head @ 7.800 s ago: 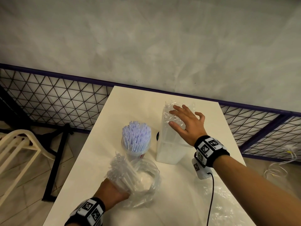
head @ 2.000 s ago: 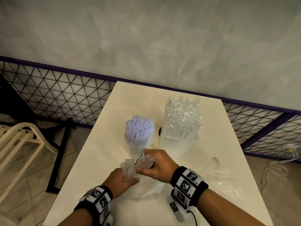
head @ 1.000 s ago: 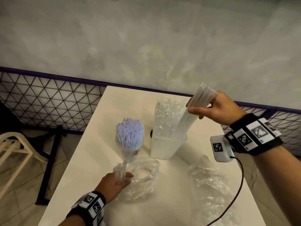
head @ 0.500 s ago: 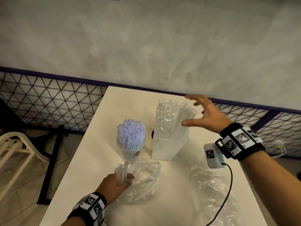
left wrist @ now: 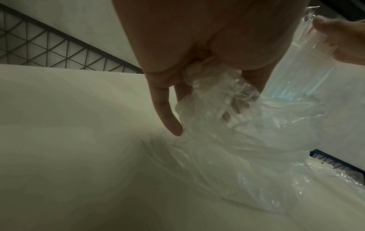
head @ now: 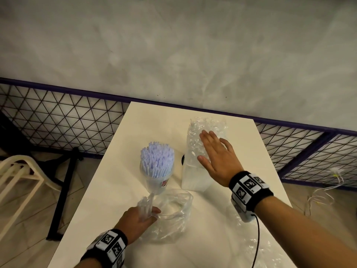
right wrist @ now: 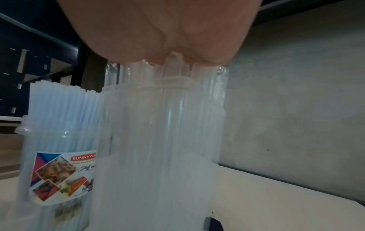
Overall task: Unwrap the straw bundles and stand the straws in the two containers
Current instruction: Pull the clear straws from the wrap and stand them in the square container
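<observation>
My right hand [head: 211,149] lies flat, fingers straight, on the tops of clear wrapped straws [head: 207,126] that stand in a square translucent container [head: 194,180]. In the right wrist view the palm presses those straws [right wrist: 173,109] from above. Left of it a round container [head: 158,183] with a label [right wrist: 59,173] holds upright bluish-white straws [head: 156,157]. Near the front, my left hand [head: 145,214] grips the bunched neck of a clear plastic bag [head: 172,215]. The left wrist view shows fingers [left wrist: 168,118] curled round that bag [left wrist: 237,148].
A second crumpled clear wrapper [head: 258,248] lies at the table's front right, under my right forearm's cable. The white table [head: 154,120] ends at a wire mesh fence [head: 63,120] and grey wall. A cream chair [head: 17,176] stands on the left floor.
My right hand let go of a bundle of clear straws in the square container, then came down flat onto their tops. My left hand stayed on the bag.
</observation>
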Motion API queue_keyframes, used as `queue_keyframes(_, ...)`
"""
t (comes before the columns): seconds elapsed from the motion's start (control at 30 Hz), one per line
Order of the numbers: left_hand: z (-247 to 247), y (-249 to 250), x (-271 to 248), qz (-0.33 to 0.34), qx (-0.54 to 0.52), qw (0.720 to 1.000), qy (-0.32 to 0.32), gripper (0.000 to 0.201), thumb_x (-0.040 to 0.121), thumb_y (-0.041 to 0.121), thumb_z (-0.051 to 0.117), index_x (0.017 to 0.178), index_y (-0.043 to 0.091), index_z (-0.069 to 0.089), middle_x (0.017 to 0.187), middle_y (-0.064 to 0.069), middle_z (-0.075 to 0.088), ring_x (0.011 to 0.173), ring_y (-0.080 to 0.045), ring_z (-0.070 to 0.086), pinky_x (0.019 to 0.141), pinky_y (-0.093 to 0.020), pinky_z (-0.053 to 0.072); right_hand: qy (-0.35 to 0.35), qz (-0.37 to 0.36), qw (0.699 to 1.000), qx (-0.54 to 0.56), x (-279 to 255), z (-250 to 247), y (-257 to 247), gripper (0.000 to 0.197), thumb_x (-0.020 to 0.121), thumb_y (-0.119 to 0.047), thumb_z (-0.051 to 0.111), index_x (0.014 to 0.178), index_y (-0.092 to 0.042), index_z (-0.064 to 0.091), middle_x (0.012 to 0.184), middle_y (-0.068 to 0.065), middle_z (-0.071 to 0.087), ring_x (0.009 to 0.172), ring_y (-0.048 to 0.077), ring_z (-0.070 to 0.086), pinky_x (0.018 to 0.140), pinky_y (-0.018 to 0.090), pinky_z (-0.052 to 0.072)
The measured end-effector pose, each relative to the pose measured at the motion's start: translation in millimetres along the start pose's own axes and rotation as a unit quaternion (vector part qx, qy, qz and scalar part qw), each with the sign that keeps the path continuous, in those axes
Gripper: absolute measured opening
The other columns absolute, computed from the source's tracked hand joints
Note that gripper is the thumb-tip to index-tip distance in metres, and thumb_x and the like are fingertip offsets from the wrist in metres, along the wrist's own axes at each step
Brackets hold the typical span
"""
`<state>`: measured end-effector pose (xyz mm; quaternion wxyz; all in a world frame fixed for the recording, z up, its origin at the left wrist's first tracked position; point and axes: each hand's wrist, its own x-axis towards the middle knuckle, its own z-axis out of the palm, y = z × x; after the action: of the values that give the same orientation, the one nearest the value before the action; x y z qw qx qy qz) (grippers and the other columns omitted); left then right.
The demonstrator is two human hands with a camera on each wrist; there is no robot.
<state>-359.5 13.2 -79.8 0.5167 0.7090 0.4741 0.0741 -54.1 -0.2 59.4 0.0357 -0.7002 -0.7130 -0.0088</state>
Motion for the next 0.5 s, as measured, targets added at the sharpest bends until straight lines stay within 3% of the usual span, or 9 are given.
queue_keyframes(0.07,-0.8,1.1,-1.3,-0.005,-0.004,1.000,0.002,0.017,0.078,0.046,0.069,0.089,0.059,0.066,0.097,0.023,0.073,0.095,0.001,0.066,0.094,-0.025,0.049,0.000,0.007,1.000,0.009,0.3,-0.6,-1.9,0.076,0.095,-0.064,0.007,0.157,-0.021,0.004,0.164,-0.007,-0.003,0.151,0.010,-0.008,0.121,0.034,-0.002)
queue_keyframes(0.17,-0.7,-0.5,0.4,-0.009,-0.011,1.000,-0.002,0.025,0.065,0.060,0.063,0.089,0.058,0.068,0.096,0.023,0.073,0.095,0.001,0.067,0.096,-0.029,0.050,0.027,0.033,0.996,0.074,10.4,-13.9,-6.8,0.080,0.092,-0.069,0.013,0.157,-0.023,0.011,0.165,-0.007,0.005,0.151,0.010,-0.005,0.122,0.040,0.004)
queue_keyframes(0.27,-0.7,0.2,1.1,-0.010,-0.008,1.000,-0.004,0.021,0.069,0.054,0.064,0.089,0.059,0.067,0.097,0.023,0.073,0.095,0.001,0.066,0.096,-0.028,0.050,0.074,0.094,0.987,0.105,31.2,-25.9,-7.9,0.093,0.082,-0.079,0.018,0.156,-0.022,0.011,0.165,-0.006,0.003,0.152,0.016,-0.003,0.120,0.044,0.007)
queue_keyframes(0.37,-1.5,1.1,1.6,-0.007,-0.007,1.000,-0.004,0.020,0.070,0.054,0.063,0.089,0.060,0.067,0.097,0.022,0.073,0.095,0.000,0.066,0.095,-0.027,0.049,0.008,0.159,0.985,0.059,47.6,-23.2,-4.2,0.109,0.072,-0.091,0.022,0.156,-0.025,-0.001,0.165,-0.004,-0.009,0.151,0.024,-0.011,0.120,0.052,0.001)
queue_keyframes(0.5,-1.9,-0.7,0.1,-0.001,-0.010,1.000,-0.002,0.027,0.064,0.065,0.059,0.090,0.060,0.066,0.098,0.023,0.073,0.096,0.002,0.066,0.096,-0.028,0.049,-0.026,0.160,0.986,0.032,49.3,-8.4,-0.4,0.110,0.072,-0.090,0.026,0.155,-0.026,-0.006,0.165,-0.002,-0.011,0.151,0.026,-0.011,0.120,0.054,0.000)
